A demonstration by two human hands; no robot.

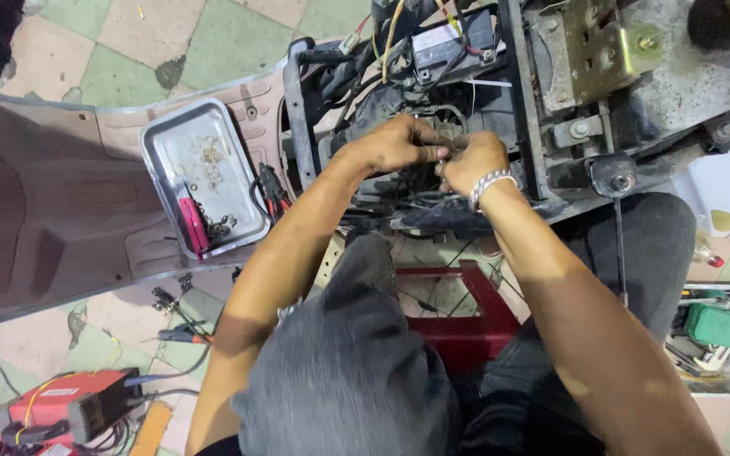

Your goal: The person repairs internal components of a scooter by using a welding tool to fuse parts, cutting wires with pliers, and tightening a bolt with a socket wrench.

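Both hands are deep in the scooter's open frame [551,93], working on a small connector/wire bundle [443,139] in the middle of the wiring. Left hand [394,143] has its fingers pinched together on it from the left, right hand [471,160] w/ a beaded bracelet [490,184] has its fingers curled tight on the same bit, so the hands touch. Can't tell exactly what the part is, too buried. Metal tray [204,181] w/ a pink tool sits on the footboard to the left, red pliers [274,196] just beside it. Red box [65,405] on the tiled floor.
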